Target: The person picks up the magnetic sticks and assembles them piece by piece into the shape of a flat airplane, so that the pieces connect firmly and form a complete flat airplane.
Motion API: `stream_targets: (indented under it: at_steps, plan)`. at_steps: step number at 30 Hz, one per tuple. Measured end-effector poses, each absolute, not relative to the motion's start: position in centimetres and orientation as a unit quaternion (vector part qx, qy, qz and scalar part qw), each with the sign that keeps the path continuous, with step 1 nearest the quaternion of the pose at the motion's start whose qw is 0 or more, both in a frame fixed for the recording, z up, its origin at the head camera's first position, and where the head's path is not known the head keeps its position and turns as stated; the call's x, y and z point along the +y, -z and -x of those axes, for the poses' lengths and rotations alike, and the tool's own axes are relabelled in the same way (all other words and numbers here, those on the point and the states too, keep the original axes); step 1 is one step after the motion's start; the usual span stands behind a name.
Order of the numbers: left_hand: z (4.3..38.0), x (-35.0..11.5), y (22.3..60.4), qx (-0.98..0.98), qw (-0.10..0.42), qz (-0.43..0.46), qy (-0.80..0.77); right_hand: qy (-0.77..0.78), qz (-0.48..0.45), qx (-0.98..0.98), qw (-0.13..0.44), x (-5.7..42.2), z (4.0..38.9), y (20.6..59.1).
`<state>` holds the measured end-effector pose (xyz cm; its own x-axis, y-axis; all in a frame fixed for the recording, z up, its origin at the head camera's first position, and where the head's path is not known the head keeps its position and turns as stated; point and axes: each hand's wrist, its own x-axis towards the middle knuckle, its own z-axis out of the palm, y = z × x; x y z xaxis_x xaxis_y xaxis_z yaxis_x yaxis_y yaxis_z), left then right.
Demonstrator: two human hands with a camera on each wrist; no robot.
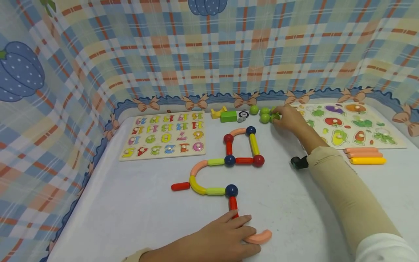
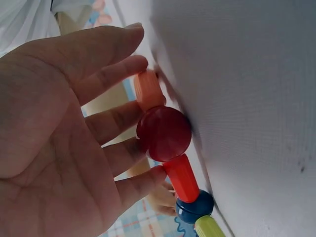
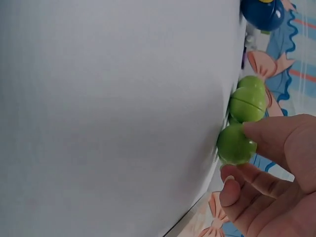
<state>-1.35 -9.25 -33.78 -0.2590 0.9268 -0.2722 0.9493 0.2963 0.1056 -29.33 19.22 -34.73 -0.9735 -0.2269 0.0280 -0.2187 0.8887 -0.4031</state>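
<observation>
My left hand (image 1: 226, 236) lies at the near end of a chain of toy balls and rods, its fingers extended. In the left wrist view, those fingers touch a dark red ball (image 2: 165, 134), between a salmon curved rod (image 2: 148, 90) and a red rod (image 2: 182, 180). The red rod joins a navy ball (image 1: 231, 190); the dark red ball is hidden under the hand in the head view. At the back, my right hand (image 1: 289, 118) pinches a green ball (image 3: 236, 144) between thumb and fingers, beside other green balls (image 1: 264, 118).
A number puzzle board (image 1: 167, 134) lies at back left, and a vegetable puzzle board (image 1: 360, 125) at back right. A green block (image 1: 228, 116) and a yellow piece (image 1: 218, 112) stand between them. Loose rods (image 1: 368, 161) lie right of the right forearm. A patterned cloth (image 1: 209, 51) rises behind.
</observation>
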Motion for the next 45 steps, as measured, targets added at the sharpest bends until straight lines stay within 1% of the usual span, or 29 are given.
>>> stream_targets:
  at_steps: [4,7,11,15,18,25,28,32,35,38,45]
  plan:
    - [1.3,-9.1,34.0,0.795,0.146,-0.587,0.040,0.190,0.116,0.975,0.021,19.3,29.2,34.6]
    - [1.3,-9.1,34.0,0.797,0.151,-0.584,0.037,0.180,0.117,0.976,0.040,19.3,28.4,34.2]
    - [1.3,-9.2,33.7,0.796,0.154,-0.584,0.034,0.177,0.125,0.971,0.105,19.3,26.4,33.1]
    - [1.3,-9.3,33.5,0.796,0.160,-0.582,0.035,0.180,0.150,0.953,0.191,19.4,23.5,32.3]
    - [1.3,-9.2,33.5,0.796,0.164,-0.581,0.037,0.182,0.177,0.937,0.238,19.5,20.9,31.9]
    - [1.3,-9.1,33.6,0.795,0.156,-0.584,0.048,0.225,0.256,0.885,0.316,18.3,14.1,31.6]
    - [1.3,-9.2,33.7,0.794,0.150,-0.586,0.049,0.269,0.301,0.847,0.346,17.5,11.9,32.0]
    - [1.3,-9.3,33.7,0.794,0.140,-0.590,0.047,0.326,0.363,0.785,0.381,16.2,9.8,32.9]
    - [1.3,-9.3,33.7,0.793,0.134,-0.592,0.047,0.332,0.417,0.753,0.386,15.2,8.6,33.5]
    - [1.2,-9.3,33.7,0.793,0.134,-0.593,0.049,0.321,0.453,0.745,0.371,14.6,8.0,33.9]
    - [1.1,-9.5,33.7,0.793,0.129,-0.594,0.047,0.306,0.454,0.765,0.339,14.3,7.9,34.1]
